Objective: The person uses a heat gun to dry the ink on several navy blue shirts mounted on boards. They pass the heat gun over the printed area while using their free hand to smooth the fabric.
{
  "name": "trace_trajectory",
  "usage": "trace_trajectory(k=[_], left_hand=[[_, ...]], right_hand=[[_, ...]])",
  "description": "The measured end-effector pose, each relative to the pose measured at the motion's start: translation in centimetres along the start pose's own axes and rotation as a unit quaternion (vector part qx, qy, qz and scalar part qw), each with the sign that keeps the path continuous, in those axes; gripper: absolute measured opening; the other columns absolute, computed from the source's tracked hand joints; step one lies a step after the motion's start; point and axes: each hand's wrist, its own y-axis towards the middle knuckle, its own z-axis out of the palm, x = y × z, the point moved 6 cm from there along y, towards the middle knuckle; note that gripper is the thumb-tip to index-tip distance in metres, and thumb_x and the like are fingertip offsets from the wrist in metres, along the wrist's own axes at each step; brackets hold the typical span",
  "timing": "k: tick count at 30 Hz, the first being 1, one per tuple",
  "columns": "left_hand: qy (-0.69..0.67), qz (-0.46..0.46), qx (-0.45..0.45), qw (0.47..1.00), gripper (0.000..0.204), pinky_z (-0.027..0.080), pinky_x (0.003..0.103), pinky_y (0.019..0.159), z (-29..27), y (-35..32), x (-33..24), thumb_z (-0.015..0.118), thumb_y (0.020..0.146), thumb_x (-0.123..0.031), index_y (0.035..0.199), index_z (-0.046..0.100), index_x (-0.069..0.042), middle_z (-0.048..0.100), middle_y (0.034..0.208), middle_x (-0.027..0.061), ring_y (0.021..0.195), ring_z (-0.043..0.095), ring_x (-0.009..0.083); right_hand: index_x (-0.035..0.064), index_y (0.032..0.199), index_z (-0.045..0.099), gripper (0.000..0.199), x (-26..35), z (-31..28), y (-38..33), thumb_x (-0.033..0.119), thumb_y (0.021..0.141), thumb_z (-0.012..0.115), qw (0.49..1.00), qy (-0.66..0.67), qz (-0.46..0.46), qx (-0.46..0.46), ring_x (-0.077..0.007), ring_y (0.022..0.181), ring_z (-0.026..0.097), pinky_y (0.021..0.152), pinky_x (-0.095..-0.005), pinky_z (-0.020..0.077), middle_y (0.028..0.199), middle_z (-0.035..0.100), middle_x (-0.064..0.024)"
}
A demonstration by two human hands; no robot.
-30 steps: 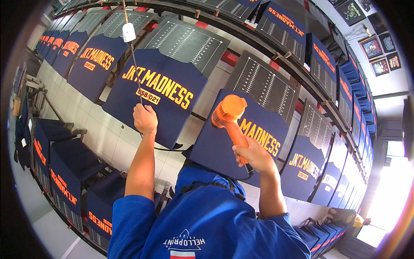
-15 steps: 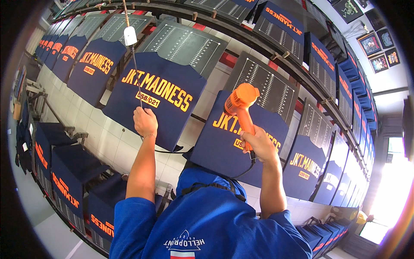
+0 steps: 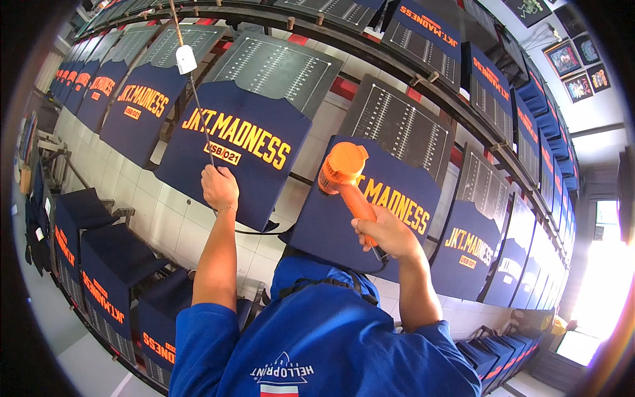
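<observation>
My right hand [image 3: 391,233] is wrapped round the handle of an orange hand-held dryer [image 3: 345,161]. Its round head points up and left, over a navy fabric panel [image 3: 324,235] with yellow-orange lettering, laid on a dark marked board [image 3: 397,119]. A gap between the dryer and the cloth cannot be judged. With closed fingers, my left hand [image 3: 220,188] grips a thin dark cable [image 3: 200,109] in front of another printed navy panel [image 3: 254,109]. Higher on that cable hangs a white plug connector [image 3: 186,59].
Long rows of boards with printed navy panels run left and right, on dark metal rails [image 3: 370,49]. Another row [image 3: 106,251] stands at lower left. A black cord [image 3: 254,233] crosses before me. Framed pictures [image 3: 579,87] hang at upper right, above a bright window [image 3: 605,278].
My right hand has swung the dryer left and slightly down, uncovering more lettering on the panel behind. The left hand keeps its hold on the cable, which leans a little further left.
</observation>
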Motion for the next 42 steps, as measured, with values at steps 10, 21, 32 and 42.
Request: trace_trajectory(k=[10,21,32,42], left_hand=[[-0.011,-0.005,0.006,1.0,0.023,0.058,0.049,0.072,-0.1,-0.1,0.0,0.053,0.098,-0.028,0.096,0.054,-0.005,0.061,0.096,0.0127,0.093,0.066,0.0336],[-0.015,-0.013,0.037,0.999,0.026,0.055,0.051,0.079,-0.2,-0.2,-0.2,0.048,0.1,-0.029,0.098,0.055,-0.004,0.062,0.1,0.0126,0.097,0.065,0.0348],[-0.017,-0.004,0.022,1.0,0.026,0.055,0.05,0.077,-0.5,-0.4,-0.4,0.048,0.1,-0.028,0.096,0.055,-0.003,0.062,0.098,0.0143,0.095,0.066,0.0358],[-0.015,-0.02,0.046,0.999,0.028,0.056,0.05,0.077,-0.6,-0.4,-0.4,0.048,0.101,-0.029,0.099,0.057,-0.004,0.063,0.101,0.0136,0.096,0.066,0.0353]], right_hand=[[-0.0034,0.107,0.056,0.028,-2.6,-2.7,-4.9,0.021,0.096,0.065,0.994,0.029,0.012,-0.102,-0.011,0.065,0.064,0.057,-0.0264,0.0548,0.079,0.061,-0.0043],[-0.0039,0.103,0.056,0.024,-5.4,-4.5,-8.4,0.018,0.096,0.065,0.987,0.092,0.021,-0.132,-0.0127,0.06,0.065,0.055,-0.0259,0.0531,0.077,0.061,-0.0058],[-0.0057,0.108,0.057,0.025,-6.1,-3.5,-8.3,0.015,0.094,0.064,0.988,0.065,0.036,-0.136,-0.0122,0.059,0.063,0.054,-0.0268,0.0522,0.077,0.06,-0.0048],[-0.005,0.106,0.057,0.025,-6.6,-4.3,-8.8,0.016,0.094,0.065,0.988,0.076,0.036,-0.128,-0.0118,0.059,0.062,0.055,-0.026,0.052,0.075,0.06,-0.0052]])
